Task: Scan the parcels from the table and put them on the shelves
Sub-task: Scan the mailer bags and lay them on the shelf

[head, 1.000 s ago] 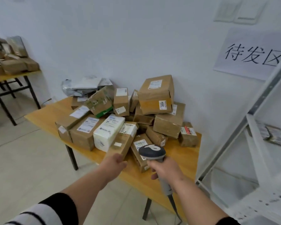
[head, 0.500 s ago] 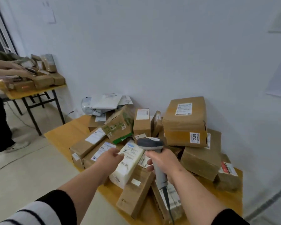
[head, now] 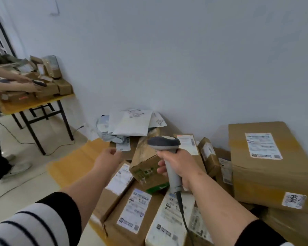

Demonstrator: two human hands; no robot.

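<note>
Parcels (head: 139, 206) lie piled on the wooden table (head: 75, 162) against the wall, brown boxes toward its near edge and white mailer bags (head: 130, 123) at its far edge. The right hand (head: 180, 166) grips the handle of a grey scanner (head: 164, 144) above the boxes. The left hand (head: 108, 158) reaches over the pile, fingers loosely curled, holding nothing.
</note>
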